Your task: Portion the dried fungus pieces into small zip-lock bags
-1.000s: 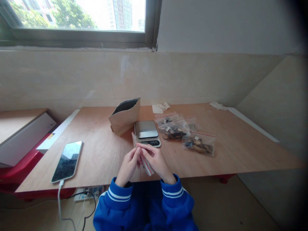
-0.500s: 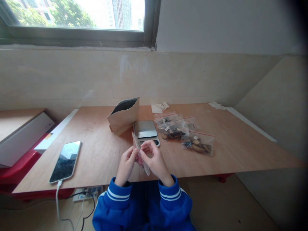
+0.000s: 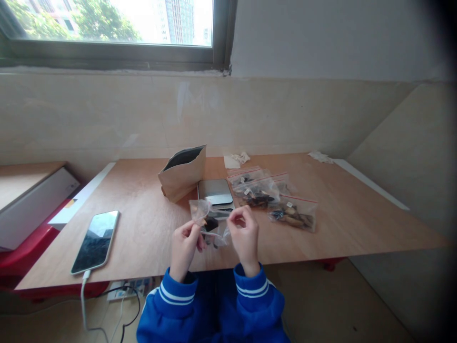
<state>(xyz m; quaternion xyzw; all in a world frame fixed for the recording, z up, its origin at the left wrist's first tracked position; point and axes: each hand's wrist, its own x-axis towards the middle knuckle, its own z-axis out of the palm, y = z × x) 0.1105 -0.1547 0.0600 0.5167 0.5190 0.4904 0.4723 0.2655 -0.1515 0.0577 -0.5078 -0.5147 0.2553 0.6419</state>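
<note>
Between my hands a small clear zip bag point(image 3: 217, 238) is spread apart at its mouth, above the table's front edge. Dark pieces show inside it; their kind I cannot make out. My left hand point(image 3: 185, 244) pinches one side of the bag, thumb against fingers. On the opposite side my right hand point(image 3: 244, 233) pinches the other lip. Just beyond the bag lies a digital scale point(image 3: 215, 191) with a bare metal plate, its front partly covered by the bag. An open brown paper pouch point(image 3: 185, 176) stands left of the scale.
Several red-lined zip bags of dried brown pieces point(image 3: 293, 214) lie right of the scale. A phone point(image 3: 96, 240) with a white charging cable point(image 3: 84, 295) rests at the left. Crumpled tissue point(image 3: 241, 158) sits near the wall, and a power strip point(image 3: 132, 288) is below the table.
My hands have drawn apart, the right one moving right. The bag, narrow and edge-on before, is now pulled wide at its mouth, and its dark contents show.
</note>
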